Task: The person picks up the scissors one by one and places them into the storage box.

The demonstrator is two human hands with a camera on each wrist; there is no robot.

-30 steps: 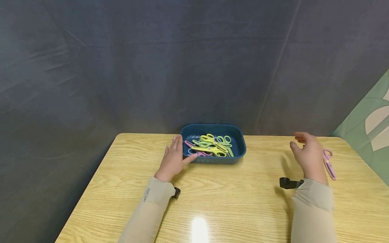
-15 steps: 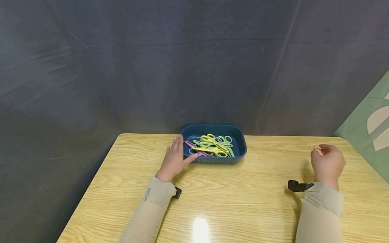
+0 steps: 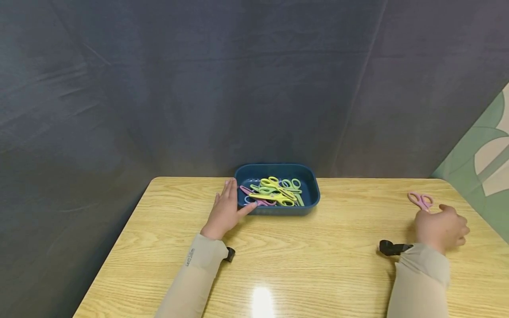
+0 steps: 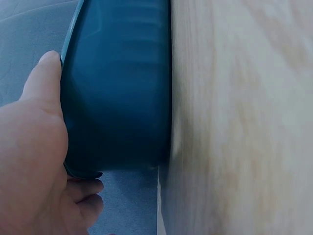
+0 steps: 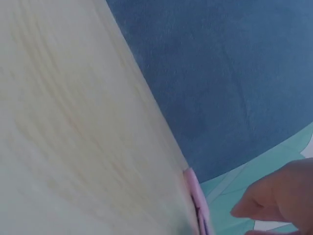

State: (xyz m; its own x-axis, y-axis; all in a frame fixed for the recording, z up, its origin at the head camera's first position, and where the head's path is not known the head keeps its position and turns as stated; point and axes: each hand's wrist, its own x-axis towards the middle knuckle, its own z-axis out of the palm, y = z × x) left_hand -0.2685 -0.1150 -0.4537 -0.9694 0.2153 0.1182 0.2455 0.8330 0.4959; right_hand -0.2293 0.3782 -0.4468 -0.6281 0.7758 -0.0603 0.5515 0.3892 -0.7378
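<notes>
My left hand rests against the left end of a dark blue tray, fingers straight along its side and thumb at the front rim. In the left wrist view, the thumb of the left hand touches the tray's rim. At the right, pink scissors lie on the table with both handle loops showing; their blades are hidden by my right hand. That hand hovers just in front of the scissors with loosely bent fingers. In the right wrist view, the scissors appear apart from the fingertips.
Inside the tray lie several scissors, including yellow scissors and green scissors, overlapping each other. The wooden table ends at the back against a dark grey cloth. A green patterned surface stands at the right.
My right hand moved right onto the pink scissors, then drew back toward me and let go. The scissors now lie turned, their handles farther left. My left hand has stayed at the tray.
</notes>
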